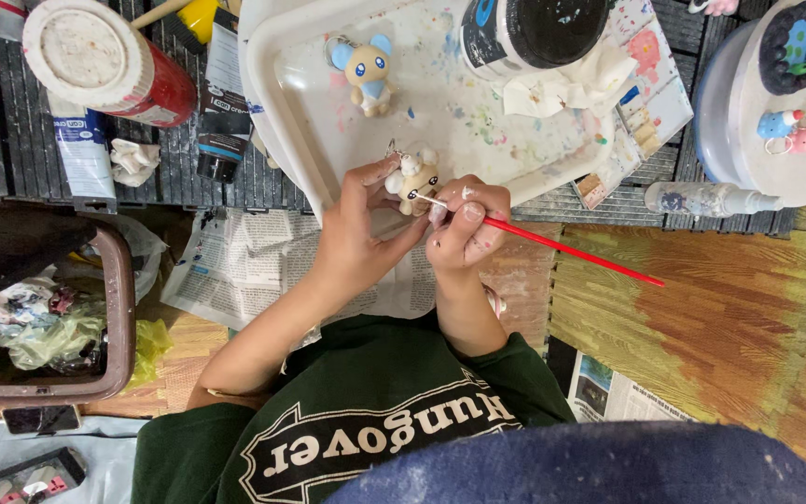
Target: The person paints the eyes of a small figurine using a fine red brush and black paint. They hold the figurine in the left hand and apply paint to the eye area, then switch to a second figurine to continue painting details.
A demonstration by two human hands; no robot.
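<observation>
My left hand (358, 235) pinches a small tan and white animal figurine (412, 180) with a key ring, holding it just in front of a white tray (277, 112). My right hand (464, 231) grips a thin red paintbrush (576, 252), whose pale tip touches the figurine's face. The brush handle slants away to the right. On the tray lies a second small figurine (369, 75) with blue ears and a cream face.
A black paint jar (529, 33) and crumpled tissue (571, 89) sit on the paint-stained tray. A red jar with a white lid (109, 61) and paint tubes (221, 112) lie at left. A brown waste bin (48, 317) stands lower left. A round white stand (785, 103) carries small figurines. Newspaper (244, 261) lies underneath.
</observation>
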